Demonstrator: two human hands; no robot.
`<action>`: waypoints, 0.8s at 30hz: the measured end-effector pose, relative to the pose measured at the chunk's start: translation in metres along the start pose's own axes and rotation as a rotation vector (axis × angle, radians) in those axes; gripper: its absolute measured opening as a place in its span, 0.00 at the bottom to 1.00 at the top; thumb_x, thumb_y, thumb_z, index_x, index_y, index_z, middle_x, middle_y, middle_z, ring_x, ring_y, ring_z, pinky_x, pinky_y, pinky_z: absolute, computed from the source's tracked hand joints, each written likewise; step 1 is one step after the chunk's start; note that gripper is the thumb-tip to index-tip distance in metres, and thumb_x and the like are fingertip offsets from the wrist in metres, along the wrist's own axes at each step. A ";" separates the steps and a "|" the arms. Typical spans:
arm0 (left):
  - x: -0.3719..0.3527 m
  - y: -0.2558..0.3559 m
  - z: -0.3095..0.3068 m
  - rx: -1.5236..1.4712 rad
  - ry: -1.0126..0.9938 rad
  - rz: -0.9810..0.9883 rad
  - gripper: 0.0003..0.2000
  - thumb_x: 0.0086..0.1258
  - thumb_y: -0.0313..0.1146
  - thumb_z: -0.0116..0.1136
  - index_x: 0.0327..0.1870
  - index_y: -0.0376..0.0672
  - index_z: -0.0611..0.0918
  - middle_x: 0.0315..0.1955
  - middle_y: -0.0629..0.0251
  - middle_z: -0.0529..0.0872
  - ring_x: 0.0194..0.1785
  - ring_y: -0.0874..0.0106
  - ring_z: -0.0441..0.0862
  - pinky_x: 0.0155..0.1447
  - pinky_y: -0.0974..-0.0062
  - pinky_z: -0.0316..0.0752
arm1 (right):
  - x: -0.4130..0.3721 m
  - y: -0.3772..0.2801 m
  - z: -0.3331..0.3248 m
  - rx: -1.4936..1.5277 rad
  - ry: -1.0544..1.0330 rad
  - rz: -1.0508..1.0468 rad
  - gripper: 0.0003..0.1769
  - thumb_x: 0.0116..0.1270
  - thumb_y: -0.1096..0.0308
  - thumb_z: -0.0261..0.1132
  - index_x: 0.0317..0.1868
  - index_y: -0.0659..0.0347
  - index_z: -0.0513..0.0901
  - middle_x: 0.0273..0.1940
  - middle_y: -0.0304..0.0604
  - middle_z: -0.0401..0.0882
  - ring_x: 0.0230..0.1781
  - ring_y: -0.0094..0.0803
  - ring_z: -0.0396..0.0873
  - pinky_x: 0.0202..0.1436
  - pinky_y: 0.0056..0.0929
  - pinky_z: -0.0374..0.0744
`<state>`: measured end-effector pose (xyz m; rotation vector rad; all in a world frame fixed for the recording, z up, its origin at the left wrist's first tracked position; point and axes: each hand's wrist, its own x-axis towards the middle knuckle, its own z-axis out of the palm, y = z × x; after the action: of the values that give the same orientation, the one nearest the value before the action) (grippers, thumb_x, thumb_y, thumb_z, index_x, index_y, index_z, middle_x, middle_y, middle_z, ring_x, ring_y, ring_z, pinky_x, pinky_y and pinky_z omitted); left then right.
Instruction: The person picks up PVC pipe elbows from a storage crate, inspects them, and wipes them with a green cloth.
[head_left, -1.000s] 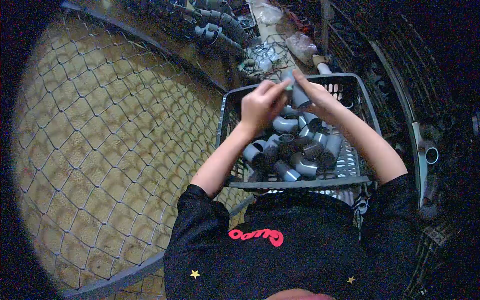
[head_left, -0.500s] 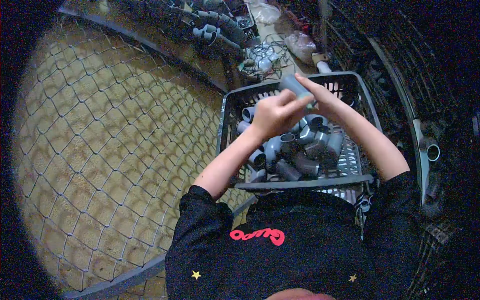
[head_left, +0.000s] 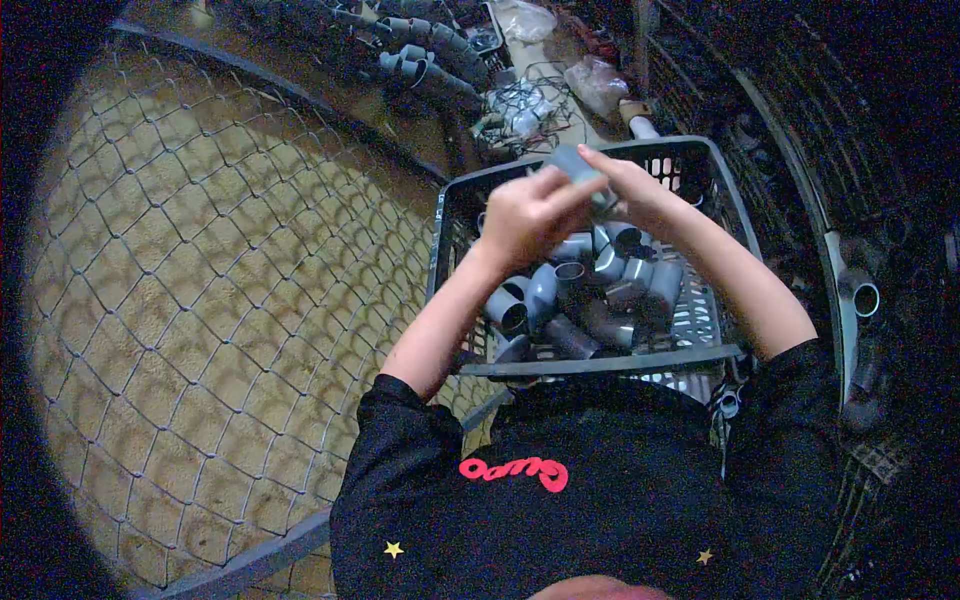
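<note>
A grey plastic pipe fitting, blurred by motion, is held between my two hands above the far part of a black basket. My right hand grips it from the right, a fingertip showing at its upper end. From the left, my left hand closes around its lower side with curled, slightly smeared fingers. Under my hands the basket holds several loose grey fittings, among them an elbow and another fitting. The fitting's lower end is partly hidden by my fingers.
Wire mesh fencing runs along the left. Behind the basket lie clear plastic bags and a tangled heap. More grey fittings are piled at the upper left. Dark racks line the right, with a pipe end showing.
Both hands and the held fitting have shifted slightly left. The left hand's grip looks a little changed, though blur hides the detail. The basket's contents look the same.
</note>
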<state>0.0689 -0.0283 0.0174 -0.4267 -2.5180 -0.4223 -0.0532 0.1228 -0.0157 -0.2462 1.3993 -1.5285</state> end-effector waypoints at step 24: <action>0.007 -0.003 0.001 -0.016 0.021 0.031 0.18 0.62 0.35 0.67 0.55 0.63 0.86 0.27 0.68 0.80 0.26 0.66 0.82 0.29 0.68 0.78 | -0.003 -0.008 -0.004 0.062 -0.011 0.026 0.32 0.70 0.36 0.61 0.53 0.59 0.82 0.41 0.39 0.84 0.37 0.27 0.82 0.38 0.29 0.80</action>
<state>0.0622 -0.0290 0.0202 -0.4639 -2.4863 -0.4329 -0.0589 0.1263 -0.0089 -0.1971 1.3398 -1.5439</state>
